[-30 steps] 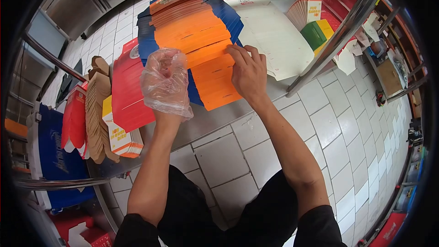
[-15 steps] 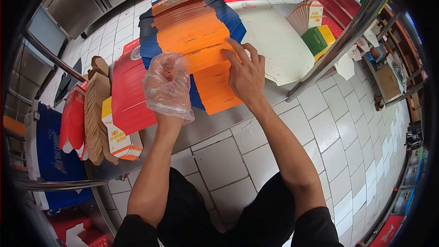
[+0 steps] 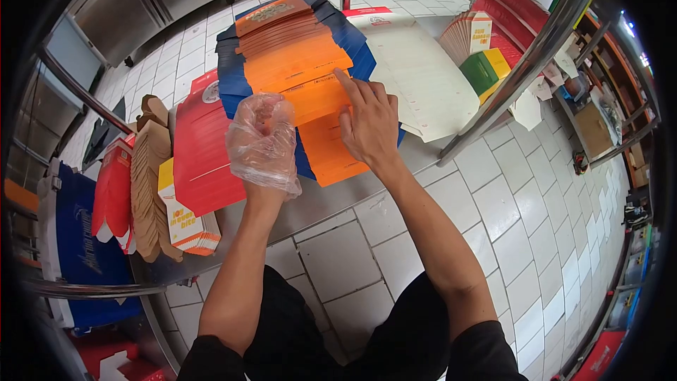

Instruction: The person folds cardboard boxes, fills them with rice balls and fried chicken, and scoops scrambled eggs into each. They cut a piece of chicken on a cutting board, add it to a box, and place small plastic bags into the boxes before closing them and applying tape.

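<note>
A stack of flat orange-and-blue cardboard cartons [image 3: 293, 63] lies fanned out on the metal shelf in front of me. My left hand [image 3: 261, 142], in a clear plastic glove, is closed at the left edge of the top carton's orange panel, its fingertips partly hidden by the crumpled plastic. Bare, my right hand [image 3: 370, 121] rests on the right side of that panel, index finger stretched along a fold and thumb lower down. Below the fold, a second orange panel [image 3: 331, 152] slopes toward me.
Red flat cartons [image 3: 204, 148], brown folded cartons [image 3: 151, 190] and a white-and-yellow stack [image 3: 189, 222] stand to the left. White flat cartons [image 3: 416, 74] and a green-and-yellow box [image 3: 485, 70] lie to the right. A metal post [image 3: 522, 81] rises at the right corner.
My right hand has shifted slightly left and down, its fingers closer together on the orange panel. The left hand keeps its place at the edge. The view has tilted a little.
</note>
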Motion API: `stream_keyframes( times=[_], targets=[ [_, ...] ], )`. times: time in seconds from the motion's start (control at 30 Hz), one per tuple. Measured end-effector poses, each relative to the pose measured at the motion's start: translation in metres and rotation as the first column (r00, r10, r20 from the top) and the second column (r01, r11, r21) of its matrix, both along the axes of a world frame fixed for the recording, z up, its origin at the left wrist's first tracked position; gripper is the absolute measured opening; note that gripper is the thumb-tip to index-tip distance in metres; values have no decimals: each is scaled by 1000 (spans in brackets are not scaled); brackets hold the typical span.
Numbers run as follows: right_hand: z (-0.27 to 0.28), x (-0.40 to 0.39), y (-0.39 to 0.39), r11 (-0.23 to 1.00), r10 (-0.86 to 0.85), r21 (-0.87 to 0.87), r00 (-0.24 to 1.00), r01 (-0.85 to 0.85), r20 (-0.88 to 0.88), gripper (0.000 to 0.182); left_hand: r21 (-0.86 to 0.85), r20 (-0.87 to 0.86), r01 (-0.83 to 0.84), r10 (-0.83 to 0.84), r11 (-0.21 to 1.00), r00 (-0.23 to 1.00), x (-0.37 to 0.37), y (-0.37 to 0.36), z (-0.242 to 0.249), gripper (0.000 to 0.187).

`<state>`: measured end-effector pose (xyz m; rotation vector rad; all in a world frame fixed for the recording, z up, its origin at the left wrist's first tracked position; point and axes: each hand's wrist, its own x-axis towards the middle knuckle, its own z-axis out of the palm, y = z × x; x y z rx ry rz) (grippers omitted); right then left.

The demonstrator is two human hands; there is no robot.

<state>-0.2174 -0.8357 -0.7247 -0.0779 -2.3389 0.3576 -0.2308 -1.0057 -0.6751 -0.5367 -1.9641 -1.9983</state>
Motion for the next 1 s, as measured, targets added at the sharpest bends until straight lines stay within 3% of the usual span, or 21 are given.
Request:
stream_keyframes(
  times=[0.17, 0.43, 0.7, 0.8, 0.83, 0.9, 0.93, 0.97, 1.0],
  targets=[
    [-3, -5, -4, 1000, -28, -8, 999, 28, -45, 51, -23, -37, -7, 6, 1000, 999, -2, -1, -3, 14],
    [-2, -5, -6, 998, -52, -22, 999, 52, -9, 48, -57, -105, -41, 35, 998, 994, -3, -2, -3, 16],
    [-4, -6, -7, 998, -61, -15, 998, 61, 0, 48, -61, -97, -9, 3, 998, 995, -3, -4, -4, 16],
    [-4, -8, -8, 998, -66, -19, 997, 65, -30, 40, -59, 11, 38, -37, 998, 999, 3, -3, 3, 17],
    [-4, -9, -9, 993, -74, -97, 996, 70, -42, 36, -59, 10, 38, -38, 998, 999, -1, -4, -1, 17],
    [-6, -14, -15, 981, -86, -177, 995, 75, -56, 32, -194, -85, -39, 22, 980, 996, -18, -4, -10, 17],
    [-8, -20, -21, 939, -192, -305, 978, 158, -87, 28, -197, -92, -29, 11, 980, 996, -28, -2, -2, 17],
    [-9, -24, -27, 873, -299, -429, 949, 230, -99, 24, -377, -246, -140, 47, 916, 968, -40, 2, 8, 22],
    [-8, -28, -32, 871, -308, -430, 946, 238, -99, 24, -516, -400, -271, 52, 813, 915, -53, 7, 17, 27]
  ],
)
